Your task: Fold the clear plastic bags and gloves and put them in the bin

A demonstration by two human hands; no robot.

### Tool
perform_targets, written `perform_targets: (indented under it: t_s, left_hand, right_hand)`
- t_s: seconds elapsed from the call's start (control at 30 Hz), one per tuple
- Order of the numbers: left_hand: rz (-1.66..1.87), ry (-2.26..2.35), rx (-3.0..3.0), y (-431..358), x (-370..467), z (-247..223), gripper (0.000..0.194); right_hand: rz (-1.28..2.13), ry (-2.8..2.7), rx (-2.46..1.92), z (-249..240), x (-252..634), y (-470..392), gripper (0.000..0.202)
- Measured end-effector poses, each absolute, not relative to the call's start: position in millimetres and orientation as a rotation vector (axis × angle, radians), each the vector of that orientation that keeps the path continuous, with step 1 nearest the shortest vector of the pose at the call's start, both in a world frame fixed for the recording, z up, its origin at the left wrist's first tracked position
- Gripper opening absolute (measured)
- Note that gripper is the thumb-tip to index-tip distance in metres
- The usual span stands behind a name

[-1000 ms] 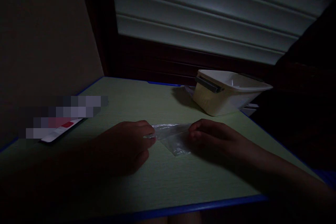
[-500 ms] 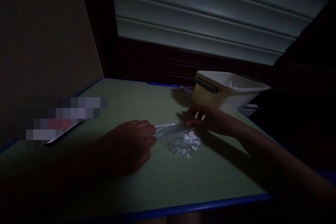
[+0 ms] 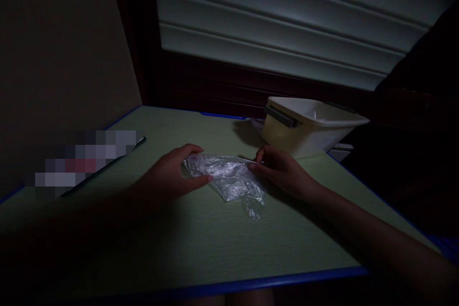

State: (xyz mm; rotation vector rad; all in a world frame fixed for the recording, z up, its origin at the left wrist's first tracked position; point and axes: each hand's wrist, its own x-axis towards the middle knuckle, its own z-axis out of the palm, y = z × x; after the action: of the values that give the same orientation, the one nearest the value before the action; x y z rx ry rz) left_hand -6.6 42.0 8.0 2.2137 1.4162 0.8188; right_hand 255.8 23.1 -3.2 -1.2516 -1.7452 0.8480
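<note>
A thin, crinkled clear plastic bag (image 3: pixel 233 177) is stretched between my hands above the table. Its upper edge runs nearly straight, while a rounded lobe hangs down at the lower right; dim light blurs its exact shape. My left hand (image 3: pixel 174 169) holds the left end, with the thumb in front and the fingers behind, spread apart around the plastic. At the right end of the upper edge, my right hand (image 3: pixel 281 169) pinches the plastic between thumb and fingers.
A cream plastic bin (image 3: pixel 297 131) with a dark handle stands at the back right of the green, blue-edged table (image 3: pixel 201 258). On the left lies a flat, dark-edged object (image 3: pixel 103 165), mostly pixelated. A wall (image 3: pixel 64 48) rises along the left side.
My left hand has shifted up and left and opened wider around the bag's end. My right hand has closed on the upper edge. The plastic is more spread out.
</note>
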Motion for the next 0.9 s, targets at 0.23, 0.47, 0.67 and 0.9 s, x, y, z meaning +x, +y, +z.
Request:
perform_targets:
  t_s: [0.23, 0.47, 0.67, 0.9]
  left_hand:
    - [0.801, 1.271, 2.047, 44.8, -6.4, 14.5, 0.032]
    - [0.949, 1.194, 2.054, 46.6, -8.1, 7.6, 0.055]
    - [1.155, 1.107, 2.621, 49.2, -11.3, 1.9, 0.063]
    - [0.82, 1.23, 2.482, 45.5, -3.3, 7.3, 0.067]
  right_hand:
    - [1.143, -1.705, -1.146, -0.3, 256.3, 21.1, 0.036]
    - [1.131, -1.888, -1.2, 7.6, 257.7, 17.4, 0.042]
    - [0.862, -2.007, -1.271, 11.1, 247.8, 9.4, 0.012]
    - [0.714, -2.053, -1.175, 12.2, 246.2, 6.1, 0.003]
